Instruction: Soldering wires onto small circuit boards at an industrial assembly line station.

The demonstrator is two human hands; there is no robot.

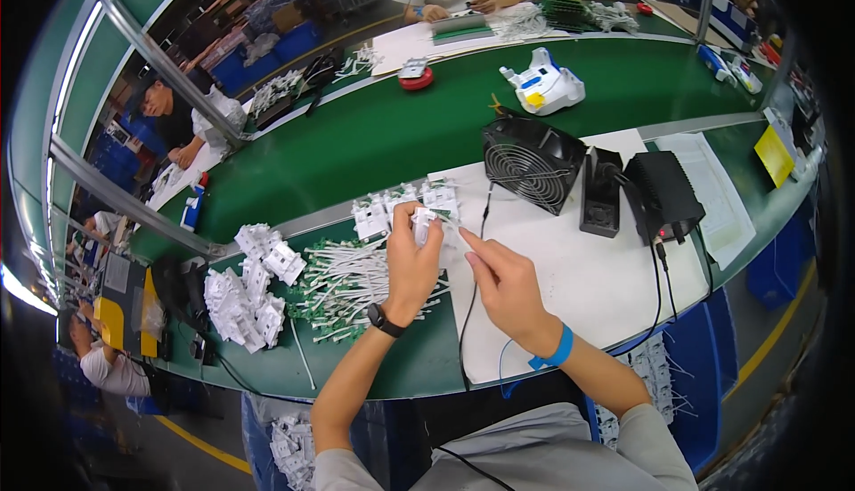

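My left hand (413, 264), with a black band at the wrist, is closed around a small white plastic housing (426, 221). Close on its right, my right hand (509, 288) has its thumb and index finger bent toward the housing in a pinch. A pale, thin strip shows between the two hands, but what the right fingers hold is too small to make out. Below and left of the left hand lies a spread pile of white cables with small green circuit boards (343, 279). Just beyond the hands, several white housings (392, 209) stand in a row.
White housings (236, 304) are heaped at left. A black fan (533, 163), a black power box (663, 190) and loose cords sit on the white sheet (570, 286). Beyond lies the green belt (356, 135) with a white device (545, 83). Co-workers sit across and at left.
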